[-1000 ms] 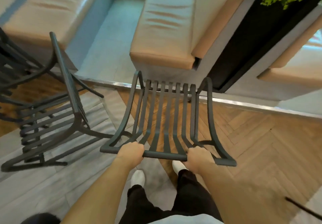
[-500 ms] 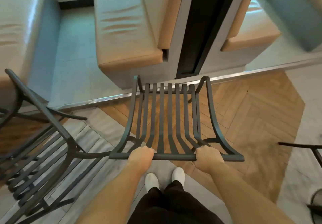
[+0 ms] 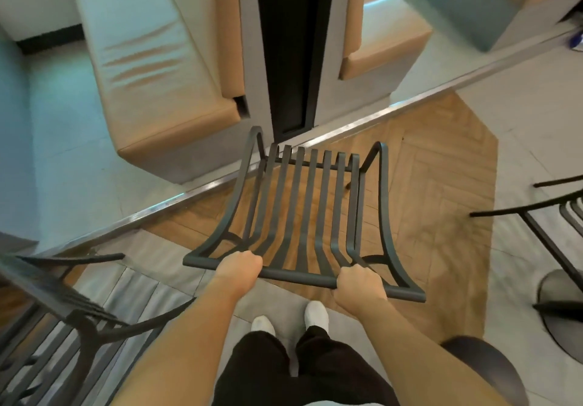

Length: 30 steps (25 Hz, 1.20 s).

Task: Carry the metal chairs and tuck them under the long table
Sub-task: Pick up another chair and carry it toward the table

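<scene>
A dark metal slatted chair (image 3: 310,203) hangs in front of me over the wood floor. My left hand (image 3: 240,265) grips the left part of its top back rail. My right hand (image 3: 358,285) grips the right part of the same rail. The seat slats point away from me toward the benches. A second metal chair (image 3: 63,326) stands at my lower left. Part of a third metal chair (image 3: 555,219) shows at the right edge. No long table is in view.
Tan cushioned benches (image 3: 164,67) with a grey divider and a black planter strip (image 3: 285,48) stand ahead behind a metal floor strip (image 3: 372,120). A round table base (image 3: 564,304) sits on the tiles at right. A dark round stool (image 3: 482,367) is near my right leg.
The view has swung rightward: the benches and the left chair slid left, and the right chair and table base came into view. Both hands keep their grip on the chair rail.
</scene>
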Each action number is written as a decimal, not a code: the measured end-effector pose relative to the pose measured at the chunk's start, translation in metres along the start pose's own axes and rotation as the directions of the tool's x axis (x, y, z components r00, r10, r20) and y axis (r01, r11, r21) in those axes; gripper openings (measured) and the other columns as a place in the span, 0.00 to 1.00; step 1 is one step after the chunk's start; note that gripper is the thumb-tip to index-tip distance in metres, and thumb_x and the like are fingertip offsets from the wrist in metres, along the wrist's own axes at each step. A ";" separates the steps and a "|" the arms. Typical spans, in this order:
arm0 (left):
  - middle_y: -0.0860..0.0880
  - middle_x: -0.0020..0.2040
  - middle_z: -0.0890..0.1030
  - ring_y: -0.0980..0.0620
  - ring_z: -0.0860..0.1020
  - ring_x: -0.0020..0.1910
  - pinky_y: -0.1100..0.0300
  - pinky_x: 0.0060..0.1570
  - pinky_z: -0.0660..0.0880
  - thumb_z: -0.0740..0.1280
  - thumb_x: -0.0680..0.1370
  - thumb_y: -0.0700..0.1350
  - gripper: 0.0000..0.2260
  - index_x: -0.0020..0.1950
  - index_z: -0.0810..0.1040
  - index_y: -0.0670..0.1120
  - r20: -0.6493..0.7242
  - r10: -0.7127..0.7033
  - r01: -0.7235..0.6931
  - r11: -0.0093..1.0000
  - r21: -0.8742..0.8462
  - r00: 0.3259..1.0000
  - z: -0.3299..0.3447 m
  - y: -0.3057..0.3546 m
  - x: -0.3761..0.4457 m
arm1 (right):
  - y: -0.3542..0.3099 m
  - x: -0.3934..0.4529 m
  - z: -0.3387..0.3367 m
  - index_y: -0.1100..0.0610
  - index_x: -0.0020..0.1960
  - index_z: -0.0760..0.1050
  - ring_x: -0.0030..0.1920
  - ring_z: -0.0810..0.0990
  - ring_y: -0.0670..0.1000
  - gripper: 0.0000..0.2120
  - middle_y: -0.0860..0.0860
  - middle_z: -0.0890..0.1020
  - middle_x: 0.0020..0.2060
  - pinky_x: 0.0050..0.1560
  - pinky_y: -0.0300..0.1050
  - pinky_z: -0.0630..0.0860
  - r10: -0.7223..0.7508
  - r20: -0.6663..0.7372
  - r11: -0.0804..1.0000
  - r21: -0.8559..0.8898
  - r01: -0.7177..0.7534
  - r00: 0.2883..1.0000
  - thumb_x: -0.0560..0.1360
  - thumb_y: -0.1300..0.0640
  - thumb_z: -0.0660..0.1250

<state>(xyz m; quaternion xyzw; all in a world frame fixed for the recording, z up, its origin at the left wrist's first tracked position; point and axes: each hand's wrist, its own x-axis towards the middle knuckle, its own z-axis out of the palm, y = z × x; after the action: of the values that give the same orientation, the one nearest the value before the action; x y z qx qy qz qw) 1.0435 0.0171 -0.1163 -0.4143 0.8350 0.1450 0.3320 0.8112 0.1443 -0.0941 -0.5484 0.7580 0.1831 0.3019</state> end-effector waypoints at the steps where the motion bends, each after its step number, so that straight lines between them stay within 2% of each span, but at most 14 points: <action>1: 0.44 0.58 0.82 0.42 0.81 0.58 0.48 0.57 0.79 0.62 0.81 0.36 0.14 0.63 0.79 0.46 0.002 0.022 -0.022 1.000 0.006 1.000 -0.006 -0.002 0.007 | 0.000 0.000 -0.001 0.53 0.57 0.80 0.49 0.84 0.54 0.11 0.51 0.84 0.48 0.52 0.50 0.83 0.019 -0.003 1.000 0.022 -0.019 1.000 0.81 0.50 0.63; 7: 0.44 0.58 0.81 0.42 0.81 0.57 0.49 0.56 0.77 0.62 0.81 0.36 0.13 0.63 0.78 0.45 0.033 0.210 -0.212 0.970 0.121 0.977 -0.043 -0.015 0.042 | -0.009 0.012 -0.009 0.53 0.56 0.81 0.48 0.84 0.53 0.11 0.50 0.84 0.47 0.52 0.49 0.82 0.183 0.004 0.978 0.102 -0.182 0.983 0.80 0.50 0.64; 17: 0.42 0.59 0.80 0.39 0.79 0.59 0.47 0.59 0.76 0.62 0.81 0.35 0.11 0.62 0.77 0.42 0.085 0.443 -0.447 0.841 0.305 0.892 -0.103 -0.036 0.108 | -0.040 0.036 -0.033 0.51 0.55 0.81 0.43 0.81 0.49 0.10 0.46 0.81 0.42 0.48 0.45 0.81 0.445 0.024 0.858 0.276 -0.433 0.895 0.79 0.47 0.66; 22: 0.44 0.58 0.81 0.41 0.81 0.57 0.47 0.58 0.77 0.65 0.81 0.37 0.10 0.62 0.78 0.44 0.113 0.512 -0.515 0.777 0.362 0.851 -0.138 -0.040 0.156 | -0.037 0.061 -0.049 0.51 0.54 0.82 0.41 0.81 0.48 0.10 0.47 0.81 0.40 0.47 0.44 0.81 0.497 0.049 0.802 0.357 -0.480 0.866 0.80 0.47 0.66; 30: 0.45 0.59 0.80 0.42 0.80 0.58 0.47 0.59 0.77 0.62 0.81 0.36 0.10 0.60 0.76 0.45 0.186 0.601 -0.617 0.672 0.409 0.777 -0.187 -0.039 0.210 | -0.036 0.089 -0.086 0.52 0.56 0.81 0.45 0.82 0.51 0.11 0.48 0.82 0.44 0.51 0.48 0.82 0.552 0.099 0.732 0.418 -0.538 0.828 0.81 0.48 0.65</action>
<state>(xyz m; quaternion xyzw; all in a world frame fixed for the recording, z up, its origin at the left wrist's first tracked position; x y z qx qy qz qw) 0.9018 -0.2288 -0.1187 -0.0216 0.9288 0.0582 0.3654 0.8036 0.0158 -0.0861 -0.2249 0.9109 0.0834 0.3357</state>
